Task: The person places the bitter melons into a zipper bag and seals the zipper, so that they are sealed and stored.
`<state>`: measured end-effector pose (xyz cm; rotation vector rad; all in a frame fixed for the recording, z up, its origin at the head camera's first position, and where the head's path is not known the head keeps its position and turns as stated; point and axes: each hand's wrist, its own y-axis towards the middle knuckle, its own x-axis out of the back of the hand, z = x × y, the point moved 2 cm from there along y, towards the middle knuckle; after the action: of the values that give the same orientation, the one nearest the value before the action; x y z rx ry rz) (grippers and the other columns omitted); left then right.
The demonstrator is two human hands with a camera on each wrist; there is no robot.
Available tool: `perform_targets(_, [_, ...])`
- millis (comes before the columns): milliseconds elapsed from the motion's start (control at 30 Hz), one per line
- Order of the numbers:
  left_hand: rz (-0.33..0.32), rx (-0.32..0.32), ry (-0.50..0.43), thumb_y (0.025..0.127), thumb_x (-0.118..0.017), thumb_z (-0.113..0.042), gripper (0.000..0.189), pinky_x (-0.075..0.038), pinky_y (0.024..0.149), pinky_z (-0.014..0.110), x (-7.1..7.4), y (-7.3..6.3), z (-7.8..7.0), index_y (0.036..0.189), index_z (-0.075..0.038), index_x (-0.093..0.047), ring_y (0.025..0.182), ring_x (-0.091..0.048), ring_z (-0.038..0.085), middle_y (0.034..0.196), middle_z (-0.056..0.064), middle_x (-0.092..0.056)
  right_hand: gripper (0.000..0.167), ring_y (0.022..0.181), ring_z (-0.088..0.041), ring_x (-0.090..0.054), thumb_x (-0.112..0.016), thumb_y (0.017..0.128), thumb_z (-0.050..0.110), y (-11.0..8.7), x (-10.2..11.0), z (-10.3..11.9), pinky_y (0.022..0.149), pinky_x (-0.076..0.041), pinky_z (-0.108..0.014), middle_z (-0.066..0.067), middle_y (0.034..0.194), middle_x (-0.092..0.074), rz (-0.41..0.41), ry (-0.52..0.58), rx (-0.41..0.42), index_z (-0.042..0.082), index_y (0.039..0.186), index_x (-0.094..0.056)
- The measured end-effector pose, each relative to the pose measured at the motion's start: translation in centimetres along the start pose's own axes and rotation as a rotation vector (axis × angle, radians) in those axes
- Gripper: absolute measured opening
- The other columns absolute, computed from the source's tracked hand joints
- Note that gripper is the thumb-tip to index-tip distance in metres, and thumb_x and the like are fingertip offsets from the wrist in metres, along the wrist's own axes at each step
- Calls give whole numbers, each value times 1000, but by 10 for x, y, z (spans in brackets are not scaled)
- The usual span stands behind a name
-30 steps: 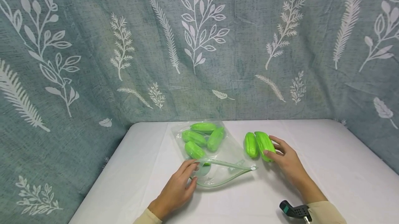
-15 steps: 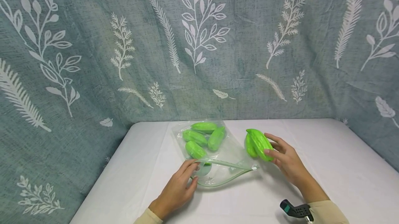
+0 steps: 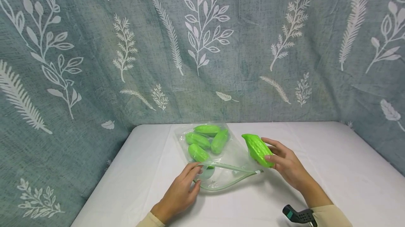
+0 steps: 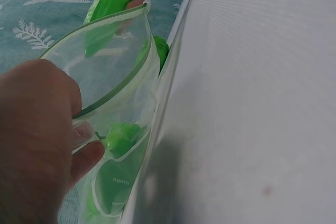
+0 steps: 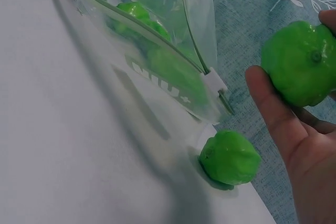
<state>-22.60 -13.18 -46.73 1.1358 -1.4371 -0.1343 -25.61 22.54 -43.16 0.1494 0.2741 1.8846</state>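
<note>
A bright green, ridged bitter melon (image 3: pixel 257 149) is held in my right hand (image 3: pixel 289 165), fingers on its far side and thumb on the near side. It is raised and tilted, right of the clear zip bag (image 3: pixel 234 153). My left hand (image 3: pixel 178 188) grips the bag's near rim, and the green-edged mouth gapes. Several bitter melons (image 3: pixel 197 139) lie inside the bag. In the right wrist view another bitter melon (image 5: pixel 229 158) rests on the table beside the bag; the held one hides it in the head view.
The bag lies on a white-covered table (image 3: pixel 126 192). A grey-green curtain (image 3: pixel 202 90) with white leaf prints hangs behind it and at both sides. A black strap with a small device (image 3: pixel 297 214) sits at the right sleeve.
My right hand has lifted the bitter melon off the table beside its neighbour and carried it left, toward the bag, tilting it. The left hand and the bag stay put.
</note>
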Motion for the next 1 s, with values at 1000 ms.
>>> perform_targets(1000, [-5, 2, -8, 85, -71, 1, 48, -51, 91, 18, 0, 0, 0, 131, 0, -56, 110, -61, 13, 131, 3, -53, 58, 117, -28, -55, -47, 96, -1, -5, -35, 17, 93, -54, -39, -18, 142, -45, 273, 64, 15, 6, 153, -37])
